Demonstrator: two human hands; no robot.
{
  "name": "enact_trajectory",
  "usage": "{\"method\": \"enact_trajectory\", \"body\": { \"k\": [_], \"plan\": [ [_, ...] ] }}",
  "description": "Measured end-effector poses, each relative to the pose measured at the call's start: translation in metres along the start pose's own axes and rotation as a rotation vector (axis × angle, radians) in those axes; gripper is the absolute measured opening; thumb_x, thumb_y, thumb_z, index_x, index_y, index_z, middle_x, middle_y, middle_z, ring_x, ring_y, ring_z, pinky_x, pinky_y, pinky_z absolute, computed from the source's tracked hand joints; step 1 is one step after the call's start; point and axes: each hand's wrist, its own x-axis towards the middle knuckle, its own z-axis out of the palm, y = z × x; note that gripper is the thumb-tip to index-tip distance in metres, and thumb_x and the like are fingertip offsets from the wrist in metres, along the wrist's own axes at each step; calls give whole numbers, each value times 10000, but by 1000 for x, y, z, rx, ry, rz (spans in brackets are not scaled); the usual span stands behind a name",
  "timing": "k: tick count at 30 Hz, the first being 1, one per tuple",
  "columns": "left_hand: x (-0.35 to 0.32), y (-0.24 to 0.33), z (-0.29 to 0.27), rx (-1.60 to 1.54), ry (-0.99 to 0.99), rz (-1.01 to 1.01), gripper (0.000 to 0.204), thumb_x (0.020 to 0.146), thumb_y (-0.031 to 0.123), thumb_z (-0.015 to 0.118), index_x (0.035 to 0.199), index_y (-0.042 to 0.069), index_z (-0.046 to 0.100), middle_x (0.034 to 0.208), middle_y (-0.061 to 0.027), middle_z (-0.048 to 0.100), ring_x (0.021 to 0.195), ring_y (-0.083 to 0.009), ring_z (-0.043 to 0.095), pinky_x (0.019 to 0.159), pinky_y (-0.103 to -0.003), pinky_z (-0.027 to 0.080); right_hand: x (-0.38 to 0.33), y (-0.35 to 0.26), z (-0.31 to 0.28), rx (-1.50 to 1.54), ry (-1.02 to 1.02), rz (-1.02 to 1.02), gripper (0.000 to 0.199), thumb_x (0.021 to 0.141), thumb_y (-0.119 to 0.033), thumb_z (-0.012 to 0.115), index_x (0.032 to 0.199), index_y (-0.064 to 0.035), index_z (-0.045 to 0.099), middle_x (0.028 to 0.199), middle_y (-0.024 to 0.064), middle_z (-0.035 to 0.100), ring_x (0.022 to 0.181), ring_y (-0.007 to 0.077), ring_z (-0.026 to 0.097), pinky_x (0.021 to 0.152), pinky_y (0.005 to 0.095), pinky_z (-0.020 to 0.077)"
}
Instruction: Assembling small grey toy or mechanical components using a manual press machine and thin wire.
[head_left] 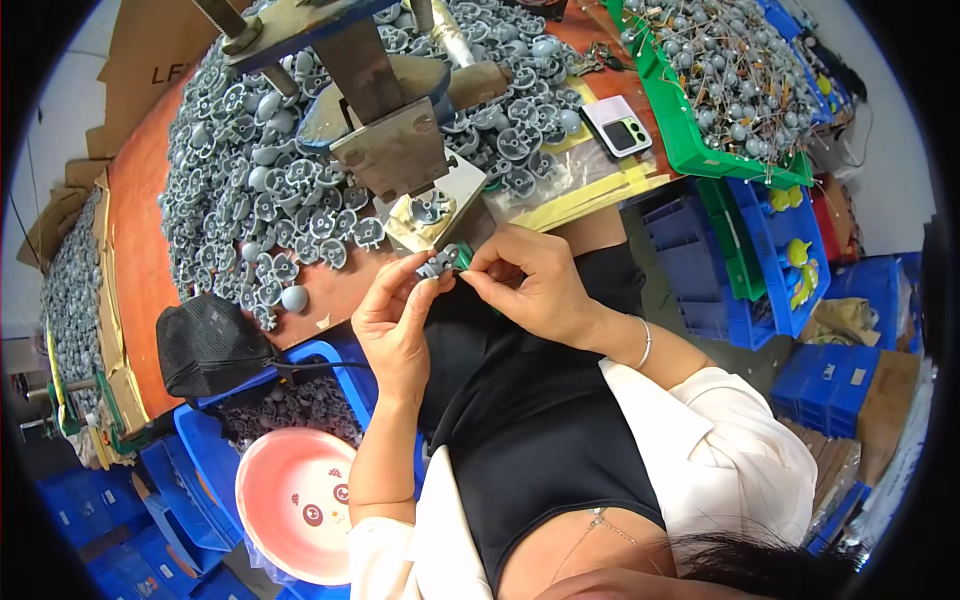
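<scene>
My left hand (395, 318) pinches a small grey plastic part (436, 264) between thumb and fingers, just in front of the bench edge. Close on its right, my right hand (535, 285) has thumb and forefinger pressed together beside the part; a bit of green (463, 256) shows at those fingertips, too small to name. Above both hands stands a metal press (390, 150). At its foot a pale block (455, 195) carries another grey part (430, 208). A large heap of similar grey parts (270, 180) covers the bench around the press.
A white phone-like device (616, 127) lies on the bench's right. Beyond it, a green crate (680, 140) holds grey balls with thin stems. A black mesh cap (212, 345) sits at the bench's left corner, above a blue crate (200, 440) and a pink basin (290, 530).
</scene>
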Motion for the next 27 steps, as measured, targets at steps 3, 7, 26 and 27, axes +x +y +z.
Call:
{"method": "enact_trajectory", "body": {
  "k": [3,7,26,27],
  "plan": [
    [1,1,-2,187,-70,99,228,858,-5,642,1082,-47,629,970,-71,625,856,-154,641,810,-272,520,1,-2,-1,65,-33,6,117,787,-12,713,794,-17,596,706,19,578,572,59,555,496,201,428],
    [1,0,-7,122,-123,-94,215,848,-29,635,1061,-49,639,909,-60,618,791,-139,623,745,-247,504,1,-1,-4,285,-153,159,150,786,-20,725,856,-28,592,704,5,578,586,37,555,499,189,426],
    [-9,3,4,289,-240,-36,183,803,-52,675,985,-39,694,928,-83,630,826,-117,584,719,-205,460,-6,12,-21,32,-245,-297,196,722,-70,747,803,-42,570,727,61,582,582,193,593,520,296,469],
    [-9,2,3,285,-235,-35,183,803,-52,675,985,-39,694,928,-83,630,826,-117,584,719,-205,460,-7,9,-21,59,-230,-238,203,727,-73,745,828,-42,571,724,62,585,586,202,599,521,299,471]
  ]
}}
